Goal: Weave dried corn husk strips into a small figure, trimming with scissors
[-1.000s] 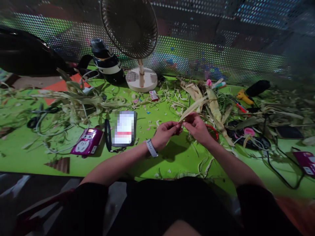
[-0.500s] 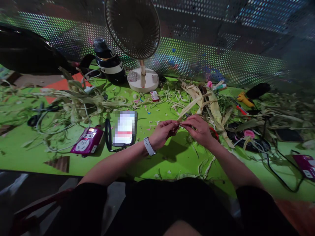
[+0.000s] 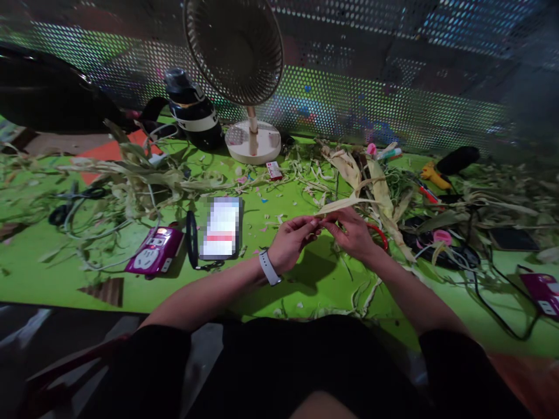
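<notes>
Husk strip (image 3: 345,204) pinched by both hands, long axis pointing right

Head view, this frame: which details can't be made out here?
- Phone screen: pixelated over, content unreadable.
- Fingertip grip on the husk strip: left hand and right hand meet there, but the fingers cover the contact.
- Red ring: mostly behind the right hand.
- Small red box: print too small.
- Purple power strip: cut off by the right edge.
- Fan: top cropped.
</notes>
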A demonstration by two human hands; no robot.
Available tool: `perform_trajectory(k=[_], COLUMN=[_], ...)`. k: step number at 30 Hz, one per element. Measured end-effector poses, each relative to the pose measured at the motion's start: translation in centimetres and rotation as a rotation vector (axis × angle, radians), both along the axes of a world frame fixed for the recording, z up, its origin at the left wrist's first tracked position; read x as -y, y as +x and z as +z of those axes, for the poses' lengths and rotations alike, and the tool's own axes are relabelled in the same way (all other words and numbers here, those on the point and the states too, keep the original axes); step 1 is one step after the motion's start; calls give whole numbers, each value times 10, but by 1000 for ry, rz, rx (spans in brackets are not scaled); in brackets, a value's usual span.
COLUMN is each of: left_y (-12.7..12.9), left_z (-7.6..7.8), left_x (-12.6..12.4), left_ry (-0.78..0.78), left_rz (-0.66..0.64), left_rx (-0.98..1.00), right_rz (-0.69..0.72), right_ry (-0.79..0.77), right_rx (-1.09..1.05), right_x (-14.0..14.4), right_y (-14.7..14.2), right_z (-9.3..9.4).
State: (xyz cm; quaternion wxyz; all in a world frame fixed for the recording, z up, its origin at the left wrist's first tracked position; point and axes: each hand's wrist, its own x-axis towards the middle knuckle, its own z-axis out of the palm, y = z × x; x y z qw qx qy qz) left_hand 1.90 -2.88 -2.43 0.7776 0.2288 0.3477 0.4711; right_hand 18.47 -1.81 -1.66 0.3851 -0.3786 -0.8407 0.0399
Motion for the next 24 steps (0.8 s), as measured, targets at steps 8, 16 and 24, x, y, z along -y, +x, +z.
perform_trajectory(k=[8, 16, 24], left_y=[0, -2, -9], left_z=[-3, -13, -12], left_x=[0, -5, -10], left_ry=[191, 551, 828], left_rz=[2, 30, 104], left_rx=[-30, -272, -563], right_rz=[-168, -172, -81], right_ry=[-207, -790, -952], right_rx=[-196, -741, -841], right_x=[9, 15, 16], right_y=[-10, -19, -20], right_z=[-2, -2, 3])
